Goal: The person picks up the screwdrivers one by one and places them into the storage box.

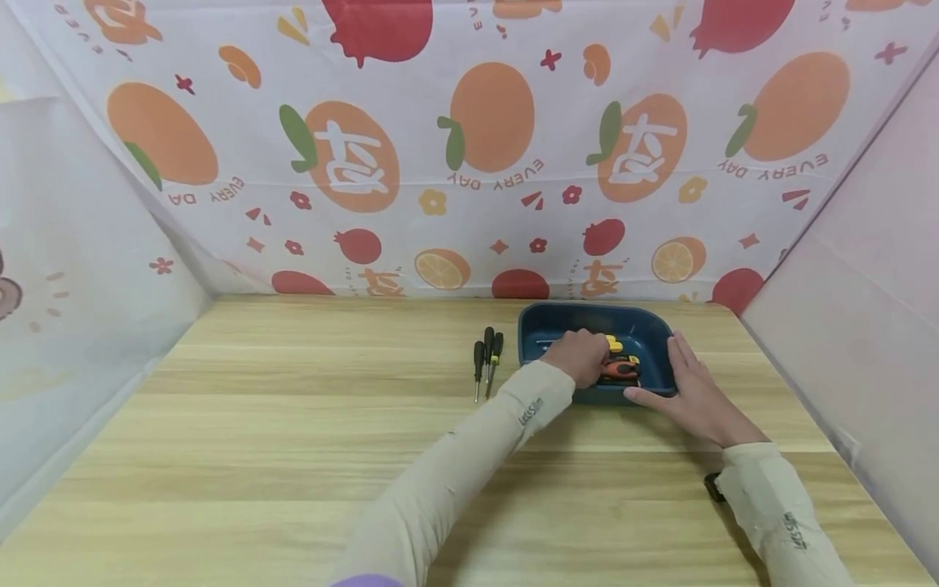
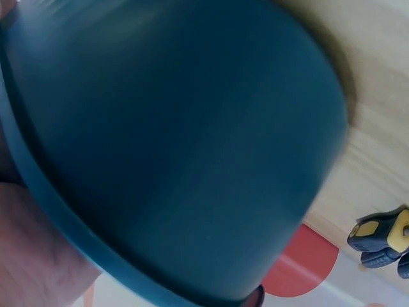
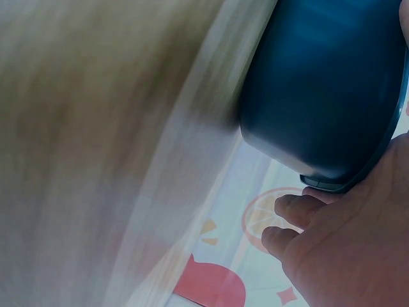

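Observation:
My left hand (image 1: 579, 357) reaches over the front wall into a dark blue plastic bin (image 1: 645, 330), its fingertips hidden behind the knuckles, so I cannot tell what they hold. Yellow handles (image 1: 614, 346) and an orange-and-black handle (image 1: 619, 371) lie in the bin, right beside that hand. At the bin's front right corner rests my right hand (image 1: 697, 399), thumb on the front rim and straight fingers along the right side. The right wrist view shows some of its fingers (image 3: 300, 211) stretched out past the rim.
Three screwdrivers (image 1: 489, 350) with black handles lie side by side on the wooden table (image 1: 293, 456), left of the bin. A fruit-print cloth (image 1: 440, 163) hangs behind the table's back edge. A pale side wall (image 1: 866, 285) stands on the right.

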`<state>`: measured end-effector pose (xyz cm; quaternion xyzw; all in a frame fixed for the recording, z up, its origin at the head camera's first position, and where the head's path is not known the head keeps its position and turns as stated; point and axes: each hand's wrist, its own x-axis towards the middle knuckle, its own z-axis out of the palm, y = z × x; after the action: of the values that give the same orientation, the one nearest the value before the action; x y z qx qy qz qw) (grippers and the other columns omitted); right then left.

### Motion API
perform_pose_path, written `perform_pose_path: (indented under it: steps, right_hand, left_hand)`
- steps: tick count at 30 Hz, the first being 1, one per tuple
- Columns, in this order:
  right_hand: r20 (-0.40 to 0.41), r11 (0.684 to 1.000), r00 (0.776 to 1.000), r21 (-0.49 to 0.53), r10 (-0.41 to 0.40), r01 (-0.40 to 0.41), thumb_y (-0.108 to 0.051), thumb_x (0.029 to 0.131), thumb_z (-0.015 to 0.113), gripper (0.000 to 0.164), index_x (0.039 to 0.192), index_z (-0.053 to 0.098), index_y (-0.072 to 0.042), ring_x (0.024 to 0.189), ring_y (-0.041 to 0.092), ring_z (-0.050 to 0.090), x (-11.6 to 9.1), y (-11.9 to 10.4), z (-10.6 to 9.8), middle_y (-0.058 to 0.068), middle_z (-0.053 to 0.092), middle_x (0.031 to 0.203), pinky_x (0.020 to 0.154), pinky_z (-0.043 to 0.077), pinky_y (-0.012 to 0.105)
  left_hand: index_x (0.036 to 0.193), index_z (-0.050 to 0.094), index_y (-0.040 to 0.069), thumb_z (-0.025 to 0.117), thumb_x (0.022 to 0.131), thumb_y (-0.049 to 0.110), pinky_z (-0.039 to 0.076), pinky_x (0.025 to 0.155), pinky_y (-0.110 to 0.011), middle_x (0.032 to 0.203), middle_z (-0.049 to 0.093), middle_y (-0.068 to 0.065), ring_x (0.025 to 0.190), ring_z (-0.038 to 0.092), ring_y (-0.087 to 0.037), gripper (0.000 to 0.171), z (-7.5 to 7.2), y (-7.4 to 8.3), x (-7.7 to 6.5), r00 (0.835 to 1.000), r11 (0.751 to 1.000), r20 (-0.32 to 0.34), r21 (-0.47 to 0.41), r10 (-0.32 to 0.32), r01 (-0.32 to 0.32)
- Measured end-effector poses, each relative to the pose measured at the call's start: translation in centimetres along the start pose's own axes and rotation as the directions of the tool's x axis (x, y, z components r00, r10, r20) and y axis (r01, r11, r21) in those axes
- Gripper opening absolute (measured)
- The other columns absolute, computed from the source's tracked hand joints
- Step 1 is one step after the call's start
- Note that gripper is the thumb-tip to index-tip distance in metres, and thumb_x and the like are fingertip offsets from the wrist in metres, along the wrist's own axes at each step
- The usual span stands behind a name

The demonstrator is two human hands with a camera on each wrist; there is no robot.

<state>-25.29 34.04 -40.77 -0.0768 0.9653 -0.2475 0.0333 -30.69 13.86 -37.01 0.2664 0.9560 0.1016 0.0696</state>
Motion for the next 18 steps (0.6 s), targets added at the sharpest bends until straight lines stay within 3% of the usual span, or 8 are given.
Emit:
perform_pose_path:
  steps: [10, 14, 18]
  right_hand:
    - [-0.001, 1.0, 1.0, -0.004, -0.001, 0.001, -0.069, 0.078, 0.057, 0.118, 0.148, -0.012, -0.004, 0.141, 0.042, -0.005, 0.0, -0.2, 0.2, 0.009, -0.022, 0.154, 0.103, 0.014, 0.067]
    - [-0.003, 1.0, 1.0, -0.006, 0.0, 0.0, -0.069, 0.078, 0.057, 0.118, 0.147, -0.013, -0.004, 0.141, 0.043, -0.005, -0.2, -0.1, 0.3, 0.009, -0.023, 0.154, 0.103, 0.014, 0.067]
    - [-0.009, 1.0, 1.0, -0.004, -0.006, 0.006, -0.069, 0.079, 0.057, 0.117, 0.147, -0.013, -0.004, 0.14, 0.043, -0.005, -0.4, 0.0, 0.5, 0.009, -0.023, 0.154, 0.102, 0.014, 0.067]
  left_hand:
    - [0.102, 0.071, 0.02, 0.066, 0.089, 0.025, 0.048, 0.075, -0.026, 0.089, 0.064, 0.006, 0.071, 0.055, -0.012, 0.015, -0.2, -0.7, -0.6, 1.0, 1.0, -0.004, -0.023, -0.004, 0.003]
    - [0.1, 0.071, 0.02, 0.065, 0.09, 0.027, 0.049, 0.072, -0.026, 0.087, 0.063, 0.006, 0.069, 0.055, -0.011, 0.014, -0.5, -1.3, -1.3, 0.999, 0.998, -0.048, -0.064, 0.015, -0.018]
    - [0.103, 0.071, 0.02, 0.064, 0.091, 0.028, 0.051, 0.069, -0.027, 0.092, 0.066, 0.007, 0.071, 0.057, -0.008, 0.016, -1.2, -2.2, -2.5, 0.99, 0.997, -0.136, -0.056, 0.046, -0.054]
